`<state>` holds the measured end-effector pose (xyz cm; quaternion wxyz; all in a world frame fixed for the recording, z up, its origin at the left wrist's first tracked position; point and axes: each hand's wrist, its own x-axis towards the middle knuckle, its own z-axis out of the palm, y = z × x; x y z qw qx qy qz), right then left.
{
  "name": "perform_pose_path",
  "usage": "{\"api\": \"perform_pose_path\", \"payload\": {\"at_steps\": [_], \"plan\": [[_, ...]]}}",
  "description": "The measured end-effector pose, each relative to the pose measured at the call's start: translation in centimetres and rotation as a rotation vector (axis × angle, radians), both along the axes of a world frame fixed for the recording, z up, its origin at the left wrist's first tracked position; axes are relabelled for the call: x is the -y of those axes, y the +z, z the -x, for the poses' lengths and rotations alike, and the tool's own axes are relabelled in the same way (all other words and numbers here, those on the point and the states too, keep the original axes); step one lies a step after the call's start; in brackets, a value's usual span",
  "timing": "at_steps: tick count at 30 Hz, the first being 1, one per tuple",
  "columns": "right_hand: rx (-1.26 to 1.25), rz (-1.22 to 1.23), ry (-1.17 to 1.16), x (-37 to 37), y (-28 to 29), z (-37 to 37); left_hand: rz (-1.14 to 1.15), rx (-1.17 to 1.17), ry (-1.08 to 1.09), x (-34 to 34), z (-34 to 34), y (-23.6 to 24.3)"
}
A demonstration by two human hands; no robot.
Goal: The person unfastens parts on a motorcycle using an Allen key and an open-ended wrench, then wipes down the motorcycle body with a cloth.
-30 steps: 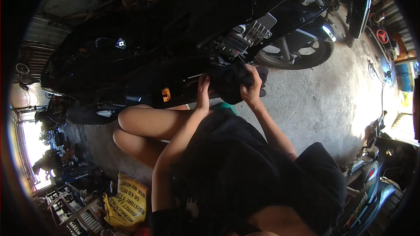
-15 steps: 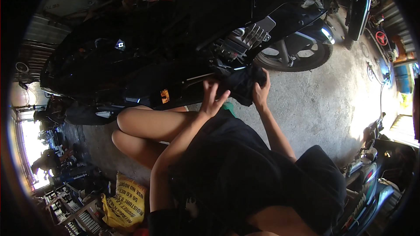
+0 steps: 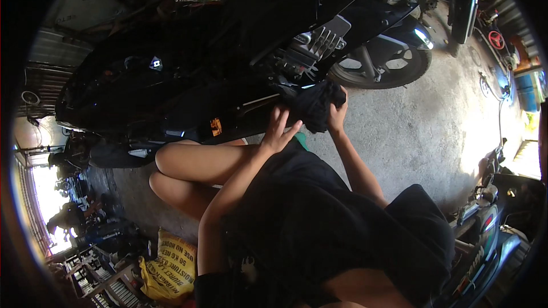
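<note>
A bunched black cloth (image 3: 311, 106) is between my two hands, beside the lower front of a black motorcycle (image 3: 171, 80). My right hand (image 3: 338, 115) is closed around the cloth's right side, its fingertips partly hidden by the folds. At the left edge of the cloth is my left hand (image 3: 278, 132), with thumb and fingers apart; whether it touches the cloth is hard to see. Just above the cloth shows the motorcycle's finned metal engine part (image 3: 319, 43). Dark folds blend into the dark bodywork, so their border is unclear.
The motorcycle's front wheel (image 3: 382, 65) rests on the concrete floor (image 3: 399, 137). A yellow printed sack (image 3: 168, 268) lies at the lower left near a metal rack (image 3: 103, 274). Another motorcycle (image 3: 485, 245) stands at the lower right. My bent knees (image 3: 182, 159) are close to the bodywork.
The view has shifted slightly. My right hand has turned a little and the cloth looks more gathered. My left hand's fingers have moved slightly nearer the cloth.
</note>
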<state>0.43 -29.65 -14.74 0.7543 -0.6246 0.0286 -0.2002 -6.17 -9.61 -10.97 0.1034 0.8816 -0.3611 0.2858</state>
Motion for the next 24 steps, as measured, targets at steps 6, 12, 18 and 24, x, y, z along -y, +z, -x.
{"api": "perform_pose_path", "payload": {"at_steps": [6,12,18,24], "plan": [[-0.137,-0.096,0.178,1.9,-1.4,-0.6,0.263,-0.265,-0.004,0.7,0.4,-0.6],[-0.058,0.197,0.264,-0.4,6.9,2.0,0.908,-0.698,0.112,1.5,0.2,4.9],[0.153,0.391,0.223,-1.1,5.7,2.1,1.016,-0.815,0.096,1.4,-0.8,4.5],[-0.222,0.348,0.189,3.2,-3.8,4.6,0.471,-0.926,0.199,1.3,0.7,0.5]]}}
